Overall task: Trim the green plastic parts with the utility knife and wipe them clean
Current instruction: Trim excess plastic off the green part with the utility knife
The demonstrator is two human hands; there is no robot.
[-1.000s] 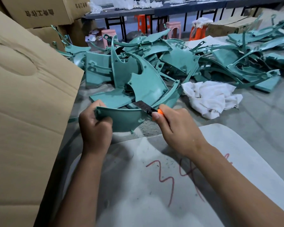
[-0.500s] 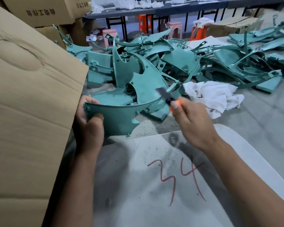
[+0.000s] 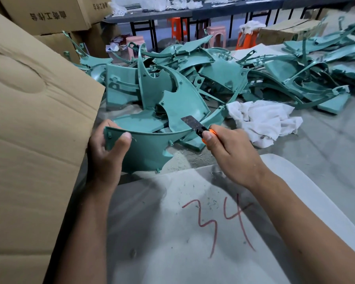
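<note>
Clearly trimming is in hand: the left hand [image 3: 107,152] holds a curved green part [image 3: 143,144] by its left end, above the counter [image 3: 326,160], while the right hand [image 3: 232,148] grips the utility knife [image 3: 201,128], its blade at the part's top rim. Next, probably, comes a steady scrape along that rim. Where the edge meets the plastic is hard to make out. A white rag [image 3: 262,119] lies beside the pile of green parts [image 3: 223,74].

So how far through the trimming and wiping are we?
Done: can't tell; no finished stack is distinguishable. In hand: the left hand grips a green part while the right hand holds the utility knife at its edge. Left: the pile and wiping with the white rag.
</note>
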